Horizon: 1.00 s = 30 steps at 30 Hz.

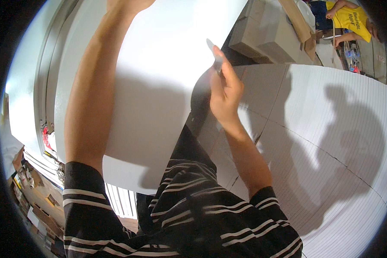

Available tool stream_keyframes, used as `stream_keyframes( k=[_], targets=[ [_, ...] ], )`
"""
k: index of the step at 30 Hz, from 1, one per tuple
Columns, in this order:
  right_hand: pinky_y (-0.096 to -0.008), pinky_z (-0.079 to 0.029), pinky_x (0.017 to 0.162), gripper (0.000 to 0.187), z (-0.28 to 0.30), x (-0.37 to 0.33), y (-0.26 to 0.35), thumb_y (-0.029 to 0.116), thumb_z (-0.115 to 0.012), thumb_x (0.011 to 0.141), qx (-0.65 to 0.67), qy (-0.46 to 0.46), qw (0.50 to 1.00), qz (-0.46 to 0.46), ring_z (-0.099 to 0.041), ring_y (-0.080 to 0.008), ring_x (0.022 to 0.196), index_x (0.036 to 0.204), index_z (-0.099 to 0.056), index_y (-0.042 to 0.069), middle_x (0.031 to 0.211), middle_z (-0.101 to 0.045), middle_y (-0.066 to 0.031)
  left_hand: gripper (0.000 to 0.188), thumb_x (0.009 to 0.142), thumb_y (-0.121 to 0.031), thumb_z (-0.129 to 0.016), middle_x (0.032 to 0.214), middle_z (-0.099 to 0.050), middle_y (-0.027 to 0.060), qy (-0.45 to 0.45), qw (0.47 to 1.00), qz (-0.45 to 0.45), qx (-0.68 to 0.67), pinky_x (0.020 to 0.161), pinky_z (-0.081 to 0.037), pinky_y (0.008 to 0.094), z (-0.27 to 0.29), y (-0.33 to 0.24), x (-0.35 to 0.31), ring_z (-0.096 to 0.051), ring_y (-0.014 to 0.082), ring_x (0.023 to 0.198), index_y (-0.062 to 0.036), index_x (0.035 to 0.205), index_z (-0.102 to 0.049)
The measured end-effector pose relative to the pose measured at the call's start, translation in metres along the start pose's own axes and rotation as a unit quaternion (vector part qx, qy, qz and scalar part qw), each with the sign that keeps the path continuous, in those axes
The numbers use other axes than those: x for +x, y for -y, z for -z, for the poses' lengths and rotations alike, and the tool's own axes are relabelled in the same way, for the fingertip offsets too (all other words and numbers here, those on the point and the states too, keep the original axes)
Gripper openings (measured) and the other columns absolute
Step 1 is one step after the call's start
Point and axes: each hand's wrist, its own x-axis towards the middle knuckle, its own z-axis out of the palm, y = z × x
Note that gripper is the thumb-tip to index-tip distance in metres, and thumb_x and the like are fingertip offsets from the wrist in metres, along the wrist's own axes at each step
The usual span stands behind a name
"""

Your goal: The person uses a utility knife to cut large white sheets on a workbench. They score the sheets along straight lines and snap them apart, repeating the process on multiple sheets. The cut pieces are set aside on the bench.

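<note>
A large smooth white sheet fills the space in front of me, with shadow across its lower part. My left arm reaches over it, and my left hand is cut off by the top edge, so its fingers are hidden. Beside the sheet's right edge is my right hand, closed on a small grey blade-like tool. The tool's narrow tip points up and left over the white surface. Its exact kind is blurred.
On my right rises a big stack of white sheets, its layered side marked by dark lines. Grey-brown boxes stand beyond it. A person in a yellow shirt is at the far right. Assorted items on shelves lie at the lower left.
</note>
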Motion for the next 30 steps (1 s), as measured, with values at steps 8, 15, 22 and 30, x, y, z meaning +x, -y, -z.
stream_keyframes(
  k=[8,15,22,30],
  targets=[
    [-0.0343,-0.056,0.088,0.048,-0.022,-0.024,0.012,-0.01,-0.051,0.093,-0.029,0.011,0.999,0.018,-0.071,-0.0235,0.104,0.139,-0.059,-0.004,0.129,-0.07,-0.0213,0.042,0.102,-0.033,-0.055,0.149,-0.054,0.0183,-0.002,1.0,-0.016,0.018,0.119,-0.033,0.0566,-0.003,0.007,0.002,-0.047,0.0388,0.14,-0.0186,0.14,-0.065],
    [-0.0329,-0.053,0.063,0.039,-0.017,-0.075,0.038,0.001,-0.055,0.1,-0.028,0.163,0.981,0.097,-0.063,-0.0196,0.07,0.137,-0.065,0.005,0.098,-0.074,-0.0131,0.043,0.102,-0.035,-0.054,0.151,-0.053,0.0195,0.016,1.0,-0.017,0.012,0.12,-0.03,0.0564,-0.006,0.015,0.003,-0.044,0.0391,0.143,-0.0191,0.142,-0.063],
    [-0.0342,-0.053,0.067,0.032,-0.019,-0.061,0.061,0.003,-0.058,0.1,-0.064,0.143,0.987,-0.017,-0.065,-0.0209,0.075,0.13,-0.07,0.002,0.091,-0.072,-0.0144,0.047,0.106,-0.038,-0.047,0.16,-0.043,0.0193,0.067,0.997,0.024,0.039,0.124,-0.024,0.056,-0.012,0.023,0.011,-0.036,0.0395,0.15,-0.0203,0.148,-0.057],
    [-0.0406,-0.053,0.073,0.052,-0.034,-0.069,0.072,-0.002,-0.062,0.09,-0.154,0.095,0.983,0.026,-0.065,-0.0278,0.079,0.141,-0.064,0.01,0.096,-0.072,-0.0145,0.049,0.107,-0.04,-0.043,0.163,-0.039,0.0185,0.076,0.996,0.015,0.036,0.126,-0.02,0.0568,-0.007,0.023,0.012,-0.033,0.0407,0.152,-0.0229,0.152,-0.052]
  ],
)
